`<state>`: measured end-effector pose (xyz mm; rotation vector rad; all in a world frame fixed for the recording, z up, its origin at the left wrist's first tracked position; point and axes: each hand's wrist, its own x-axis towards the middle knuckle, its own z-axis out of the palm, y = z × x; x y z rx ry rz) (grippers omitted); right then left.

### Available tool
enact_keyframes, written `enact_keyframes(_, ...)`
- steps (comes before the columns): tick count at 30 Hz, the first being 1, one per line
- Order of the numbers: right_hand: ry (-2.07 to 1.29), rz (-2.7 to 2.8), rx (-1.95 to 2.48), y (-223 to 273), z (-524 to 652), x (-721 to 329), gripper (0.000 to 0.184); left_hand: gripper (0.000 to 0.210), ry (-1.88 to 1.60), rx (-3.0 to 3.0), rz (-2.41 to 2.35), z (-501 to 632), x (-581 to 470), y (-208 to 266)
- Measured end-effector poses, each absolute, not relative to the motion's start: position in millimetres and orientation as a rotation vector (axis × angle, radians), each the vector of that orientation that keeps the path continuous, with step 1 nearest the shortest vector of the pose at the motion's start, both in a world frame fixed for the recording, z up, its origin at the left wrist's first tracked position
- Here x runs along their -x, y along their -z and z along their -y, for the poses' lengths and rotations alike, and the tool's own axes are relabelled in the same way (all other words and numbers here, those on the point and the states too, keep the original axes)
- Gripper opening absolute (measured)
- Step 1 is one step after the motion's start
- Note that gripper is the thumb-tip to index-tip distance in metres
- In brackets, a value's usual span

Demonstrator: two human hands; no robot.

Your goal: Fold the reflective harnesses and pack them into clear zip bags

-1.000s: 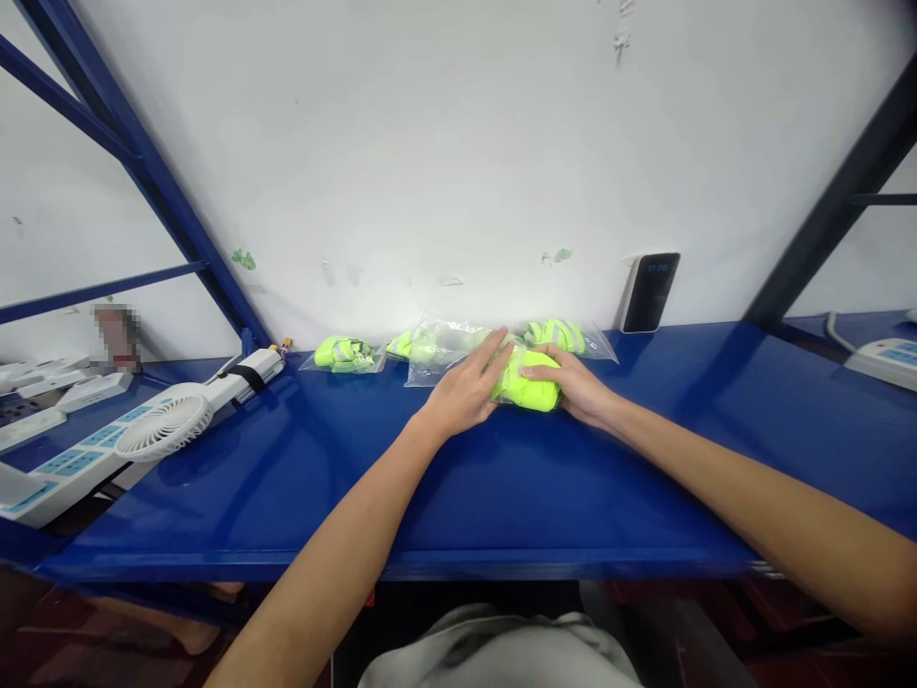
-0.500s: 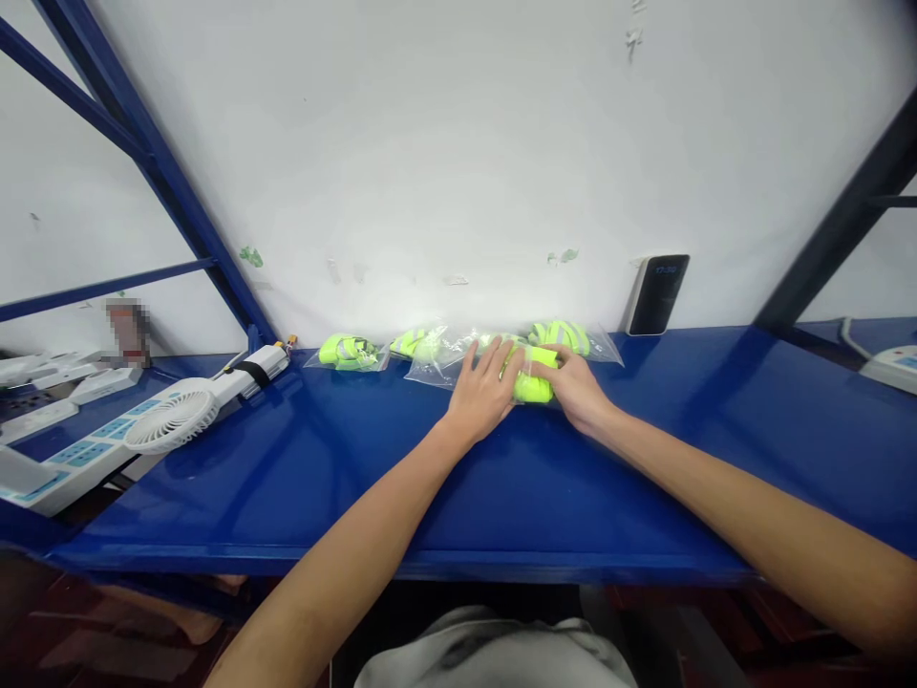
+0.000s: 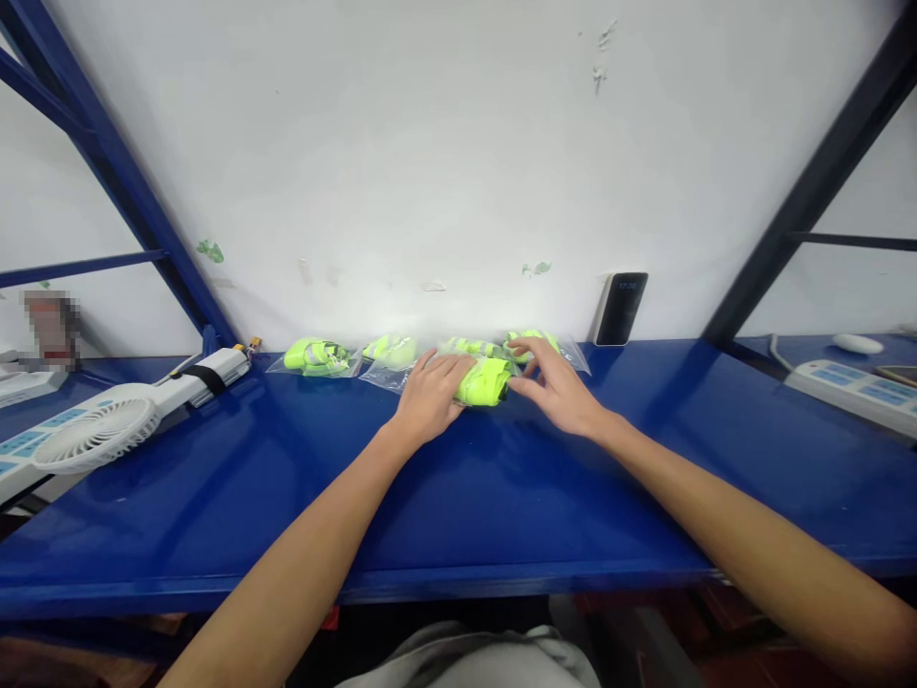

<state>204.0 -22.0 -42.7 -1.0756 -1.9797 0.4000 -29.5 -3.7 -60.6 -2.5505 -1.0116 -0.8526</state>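
Note:
A folded neon-yellow reflective vest (image 3: 485,382) lies on the blue table (image 3: 473,506), close to the wall. My left hand (image 3: 432,397) is closed over its left end, fingers bent across the top. Clear plastic bag film (image 3: 385,380) spreads out left of that hand; whether it wraps the vest, I cannot tell. My right hand (image 3: 559,387) is open at the vest's right end, thumb and fingers apart with nothing between them. Behind stand more bagged yellow vests: one at the left (image 3: 315,356), one beside it (image 3: 389,350), and others partly hidden by my hands.
At the left, a white handheld fan (image 3: 100,430) lies by a power strip (image 3: 43,430) and a white device with a black strap (image 3: 207,376). A phone-like clock (image 3: 621,309) leans on the wall. Another power strip (image 3: 866,392) is at the right, beyond a blue frame post (image 3: 802,182).
My right hand has let go of the vest's right end and opened. My left hand stays on the vest. The whole view has shifted slightly, moving most things leftward in the picture.

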Motion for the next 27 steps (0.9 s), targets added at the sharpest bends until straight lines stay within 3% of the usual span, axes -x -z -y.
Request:
enact_keyframes(2, -0.279, 2.15, 0.93, 42.0, 23.4, -206.4, 0.053, 0.05, 0.873, 2.59, 1.021, 3.9, 32.6, 58.7)
enact_keyframes(8, -0.319, 2.183, 0.767, 53.4, 20.7, -203.0, 0.03, 0.051, 0.92, 2.633, 0.973, 6.8, 33.7, 60.7)
enact_keyframes(27, 0.047, 2.232, 0.777, 54.5, 31.6, -195.8, 0.031, 0.055, 1.199, 2.843, 1.026, 14.4, 25.8, 59.2)
